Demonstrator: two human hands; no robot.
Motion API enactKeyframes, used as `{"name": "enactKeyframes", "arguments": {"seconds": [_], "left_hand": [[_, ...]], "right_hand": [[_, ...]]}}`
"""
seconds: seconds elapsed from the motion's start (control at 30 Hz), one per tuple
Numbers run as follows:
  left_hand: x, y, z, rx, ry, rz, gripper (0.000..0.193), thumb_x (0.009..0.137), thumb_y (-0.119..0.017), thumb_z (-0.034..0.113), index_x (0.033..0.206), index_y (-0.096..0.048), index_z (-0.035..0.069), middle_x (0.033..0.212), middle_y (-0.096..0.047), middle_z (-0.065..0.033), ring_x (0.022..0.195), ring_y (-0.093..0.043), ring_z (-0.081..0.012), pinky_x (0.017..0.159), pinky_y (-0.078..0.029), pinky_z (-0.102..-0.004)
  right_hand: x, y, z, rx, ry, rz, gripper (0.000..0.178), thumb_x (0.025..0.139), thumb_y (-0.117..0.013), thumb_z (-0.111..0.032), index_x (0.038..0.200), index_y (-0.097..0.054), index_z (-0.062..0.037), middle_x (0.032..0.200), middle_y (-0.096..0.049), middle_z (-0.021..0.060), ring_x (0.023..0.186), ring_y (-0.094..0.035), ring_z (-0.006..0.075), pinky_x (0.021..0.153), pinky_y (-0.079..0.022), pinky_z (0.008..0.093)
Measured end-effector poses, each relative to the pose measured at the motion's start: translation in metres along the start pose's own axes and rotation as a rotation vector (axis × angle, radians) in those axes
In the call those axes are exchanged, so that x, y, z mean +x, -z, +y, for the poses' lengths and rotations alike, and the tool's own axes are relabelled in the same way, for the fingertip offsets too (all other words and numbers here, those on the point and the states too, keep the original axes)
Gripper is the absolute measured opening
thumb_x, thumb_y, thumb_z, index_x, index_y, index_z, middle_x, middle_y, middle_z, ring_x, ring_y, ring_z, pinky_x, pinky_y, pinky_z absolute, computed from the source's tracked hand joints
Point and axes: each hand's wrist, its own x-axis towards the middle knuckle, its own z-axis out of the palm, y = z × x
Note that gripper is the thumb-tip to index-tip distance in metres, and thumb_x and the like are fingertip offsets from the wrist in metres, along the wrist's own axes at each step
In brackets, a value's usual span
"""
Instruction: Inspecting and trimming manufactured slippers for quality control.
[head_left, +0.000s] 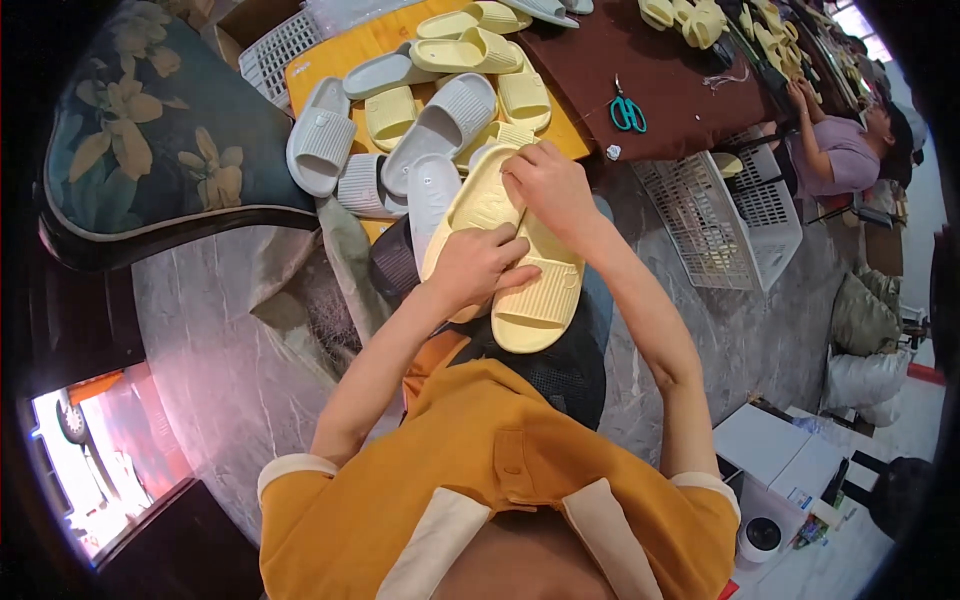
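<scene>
Grey marble-look floor is seen all round, with a yellow board (pixel 395 40) up top piled with loose grey slippers (pixel 440 125) and pale yellow ones (pixel 465 50). A brown cloth-covered table (pixel 650 70) beside it carries teal-handled scissors (pixel 627 113). White plastic crates (pixel 730 215) are seen on the floor, and a second person in a purple top (pixel 850 150) is seated at far right.

A pair of pale yellow slides (pixel 520 255) is held over the lap, the two pieces laid side by side and overlapping. The left hand (pixel 475 265) is closed round the lower half of the pair, fingers curled over the strap. The right hand (pixel 545 180) is pinching the upper end of one slide near its toe edge.

Risk, as judged: the pair is gripped mostly at one end, so one slide could slip off the other and drop from the lap to the floor. The pile on the board is crowded near its edge; a nudge could tip slippers off.
</scene>
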Motion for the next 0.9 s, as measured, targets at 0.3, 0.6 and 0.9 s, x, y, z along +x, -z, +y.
{"name": "enactKeyframes", "arguments": {"seconds": [0.3, 0.6, 0.9], "left_hand": [[0.001, -0.001, -0.001, -0.028, -0.004, 0.03, 0.038, 0.085, -0.063, 0.046, 0.076, -0.056, 0.01, 0.074, -0.053, -0.0065, 0.062, -0.061, -0.0264, 0.055, -0.047, -0.0378], [0.001, -0.003, -0.006, -0.056, -0.045, 0.062, 0.037, 0.084, -0.065, 0.043, 0.073, -0.054, 0.009, 0.073, -0.051, -0.007, 0.063, -0.059, -0.0262, 0.056, -0.047, -0.0377], [0.007, 0.0, -0.003, -0.11, -0.03, 0.047, 0.032, 0.08, -0.067, 0.038, 0.073, -0.054, 0.009, 0.071, -0.051, -0.0071, 0.063, -0.057, -0.027, 0.056, -0.045, -0.0388]], "right_hand": [[0.005, -0.02, 0.009, -0.203, 0.233, -0.176, 0.009, 0.071, -0.064, -0.011, 0.078, -0.059, -0.0074, 0.083, -0.06, 0.0052, 0.08, -0.064, 0.021, 0.062, -0.054, 0.0318], [0.019, -0.033, 0.024, -0.187, 0.524, -0.254, 0.008, 0.074, -0.062, -0.013, 0.077, -0.057, -0.0067, 0.08, -0.058, 0.0057, 0.074, -0.065, 0.0201, 0.057, -0.053, 0.0323], [0.007, -0.045, 0.038, 0.205, 0.053, -0.034, 0.011, 0.084, -0.062, -0.015, 0.085, -0.061, -0.0042, 0.079, -0.062, 0.0132, 0.073, -0.065, 0.0313, 0.061, -0.051, 0.0405]]}}
